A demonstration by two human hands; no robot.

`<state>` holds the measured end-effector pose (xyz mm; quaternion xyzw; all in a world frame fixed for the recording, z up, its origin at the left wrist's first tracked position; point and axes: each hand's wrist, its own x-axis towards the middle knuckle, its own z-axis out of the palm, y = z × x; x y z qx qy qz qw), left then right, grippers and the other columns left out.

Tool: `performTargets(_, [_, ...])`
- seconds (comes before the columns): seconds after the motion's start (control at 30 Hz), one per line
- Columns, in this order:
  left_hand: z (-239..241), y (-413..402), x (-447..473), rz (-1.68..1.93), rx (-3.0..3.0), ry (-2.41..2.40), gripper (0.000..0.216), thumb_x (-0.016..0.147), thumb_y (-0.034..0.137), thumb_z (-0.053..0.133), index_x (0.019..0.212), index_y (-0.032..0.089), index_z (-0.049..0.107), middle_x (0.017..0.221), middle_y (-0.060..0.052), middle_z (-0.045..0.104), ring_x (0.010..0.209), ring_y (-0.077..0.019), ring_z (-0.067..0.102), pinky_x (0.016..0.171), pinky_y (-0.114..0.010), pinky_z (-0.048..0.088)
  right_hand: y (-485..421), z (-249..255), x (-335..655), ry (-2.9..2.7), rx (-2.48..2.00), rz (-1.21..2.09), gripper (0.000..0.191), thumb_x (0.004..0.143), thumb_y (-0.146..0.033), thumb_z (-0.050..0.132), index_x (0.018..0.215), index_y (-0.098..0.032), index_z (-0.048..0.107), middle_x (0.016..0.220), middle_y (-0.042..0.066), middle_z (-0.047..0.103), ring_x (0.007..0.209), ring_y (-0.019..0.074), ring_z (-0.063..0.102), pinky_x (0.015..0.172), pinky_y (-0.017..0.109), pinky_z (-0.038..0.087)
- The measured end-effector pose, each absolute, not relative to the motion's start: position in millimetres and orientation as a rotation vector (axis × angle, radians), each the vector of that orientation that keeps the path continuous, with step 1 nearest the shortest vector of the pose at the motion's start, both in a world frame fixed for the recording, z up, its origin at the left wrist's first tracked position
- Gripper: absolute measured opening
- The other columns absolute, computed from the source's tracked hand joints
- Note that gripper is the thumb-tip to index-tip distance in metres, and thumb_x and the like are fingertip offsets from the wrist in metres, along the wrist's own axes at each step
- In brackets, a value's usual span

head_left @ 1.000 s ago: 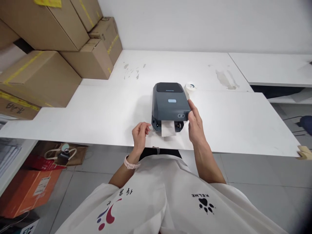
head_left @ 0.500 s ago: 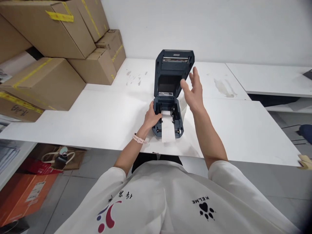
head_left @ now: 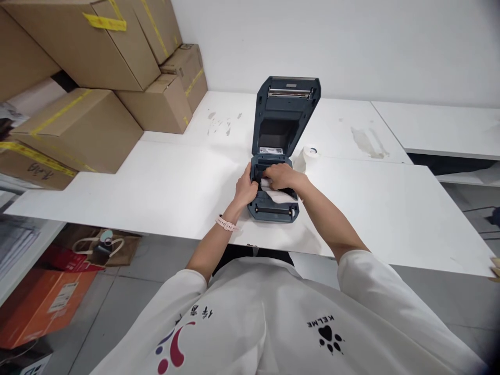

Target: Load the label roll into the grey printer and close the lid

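While its dark plastic lid (head_left: 289, 114) stands raised and tilted back toward the wall, the dark blue-grey label printer (head_left: 275, 157) rests near the front edge of a long white tabletop (head_left: 375, 208), directly before the person. Inside its open bay, a white paper strip (head_left: 279, 196) lies slantwise, its loose end near the right side, with a black roller (head_left: 273, 210) exposed across the front.

The right hand (head_left: 280, 176) reaches into the bay from the right, its fingers bent down at the paper; whether they grip it cannot be told, as the hand itself covers the spot. The left hand (head_left: 246, 187) holds the printer's left side wall, thumb over the rim and fingers along the outside. A pale pink strap (head_left: 226, 224) circles the left wrist.

Just beyond the printer's right side sits a small white paper roll (head_left: 310, 152) with a dark core. Farther off, at the tabletop's left end, brown cardboard cartons (head_left: 78, 127) with yellow tape are stacked. Below, on the left, an orange cardboard box (head_left: 50, 307) bears a white label.
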<state>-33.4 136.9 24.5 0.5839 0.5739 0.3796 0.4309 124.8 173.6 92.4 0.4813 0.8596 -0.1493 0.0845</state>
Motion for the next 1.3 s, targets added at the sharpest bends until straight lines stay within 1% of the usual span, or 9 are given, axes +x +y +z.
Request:
performTargets(0.2, [20, 135, -34, 0.976, 1.424, 1.418, 0.093, 0.072, 0.014, 0.057, 0.162, 0.024, 0.036, 0.164, -0.005, 0.048, 0.157, -0.0359, 0.037, 0.131, -0.056, 0.028, 124, 111, 217, 3.023, 1.345, -1.475, 0.037, 0.079, -0.042, 0.080, 0.113, -0.027, 0.074, 0.114, 0.006, 0.075, 0.104, 0.0272, 0.069, 0.095, 0.042, 0.055])
performTargets(0.33, [16, 137, -31, 1.027, 1.374, 1.411, 0.091, 0.072, 0.013, 0.058, 0.161, 0.025, 0.040, 0.164, -0.004, 0.048, 0.155, -0.0345, 0.040, 0.131, -0.054, 0.027, 98, 81, 289, 2.893, 1.969, -1.760, 0.039, 0.069, -0.039, 0.090, 0.103, -0.028, 0.074, 0.106, 0.006, 0.074, 0.099, 0.0257, 0.068, 0.094, 0.045, 0.055])
performTargets(0.47, [10, 142, -30, 1.065, 1.374, 1.386, 0.092, 0.071, 0.010, 0.058, 0.160, 0.018, 0.040, 0.164, -0.009, 0.049, 0.153, -0.0327, 0.043, 0.131, -0.051, 0.028, 114, 22, 308, 2.478, 2.623, -1.824, 0.050, 0.051, -0.034, 0.095, 0.093, -0.024, 0.071, 0.095, 0.001, 0.071, 0.085, 0.0193, 0.066, 0.087, 0.041, 0.057])
performTargets(0.6, [2, 147, -30, 1.085, 1.370, 1.364, 0.092, 0.070, 0.007, 0.056, 0.160, 0.019, 0.041, 0.162, -0.008, 0.051, 0.151, -0.0296, 0.047, 0.129, -0.045, 0.031, 129, -14, 308, 2.413, 2.689, -1.861, 0.054, 0.049, -0.035, 0.093, 0.096, -0.022, 0.070, 0.086, 0.000, 0.071, 0.081, 0.0184, 0.067, 0.088, 0.041, 0.058])
performTargets(0.73, [-3, 151, -30, 1.130, 1.345, 1.335, 0.092, 0.069, 0.007, 0.057, 0.158, 0.023, 0.045, 0.157, -0.004, 0.058, 0.148, -0.0273, 0.051, 0.127, -0.041, 0.035, 132, -12, 327, 2.478, 2.575, -1.977, 0.070, 0.054, -0.038, 0.092, 0.119, -0.026, 0.069, 0.116, 0.006, 0.075, 0.111, 0.0254, 0.071, 0.106, 0.047, 0.055])
performTargets(0.83, [-3, 152, -29, 1.151, 1.340, 1.328, 0.090, 0.068, 0.008, 0.059, 0.156, 0.025, 0.049, 0.153, -0.003, 0.062, 0.146, -0.0271, 0.052, 0.126, -0.041, 0.037, 147, -1, 343, 2.537, 2.640, -1.989, 0.073, 0.061, -0.046, 0.086, 0.128, -0.029, 0.062, 0.138, 0.009, 0.068, 0.137, 0.0287, 0.059, 0.119, 0.051, 0.045])
performTargets(0.97, [-2, 151, -29, 1.174, 1.312, 1.329, 0.089, 0.067, 0.008, 0.061, 0.154, 0.024, 0.052, 0.149, -0.002, 0.064, 0.144, -0.0272, 0.055, 0.125, -0.039, 0.038, 191, 12, 340, 2.524, 2.628, -2.004, 0.086, 0.052, -0.037, 0.089, 0.132, -0.030, 0.058, 0.154, 0.010, 0.056, 0.149, 0.0300, 0.047, 0.121, 0.050, 0.043])
performTargets(1.13, [0, 149, -28, 1.174, 1.292, 1.343, 0.089, 0.066, 0.009, 0.063, 0.153, 0.023, 0.053, 0.147, -0.004, 0.067, 0.141, -0.0281, 0.058, 0.122, -0.039, 0.041, 233, 12, 307, 2.418, 2.513, -2.037, 0.079, 0.041, -0.029, 0.092, 0.115, -0.020, 0.065, 0.131, 0.013, 0.071, 0.128, 0.0322, 0.063, 0.113, 0.051, 0.050])
performTargets(1.3, [1, 149, -29, 1.162, 1.281, 1.355, 0.091, 0.065, 0.009, 0.063, 0.154, 0.024, 0.051, 0.146, -0.004, 0.067, 0.140, -0.0281, 0.059, 0.121, -0.040, 0.043, 224, 21, 293, 2.450, 2.501, -2.036, 0.059, 0.048, -0.040, 0.089, 0.099, -0.022, 0.064, 0.103, 0.009, 0.077, 0.108, 0.0301, 0.070, 0.097, 0.047, 0.059])
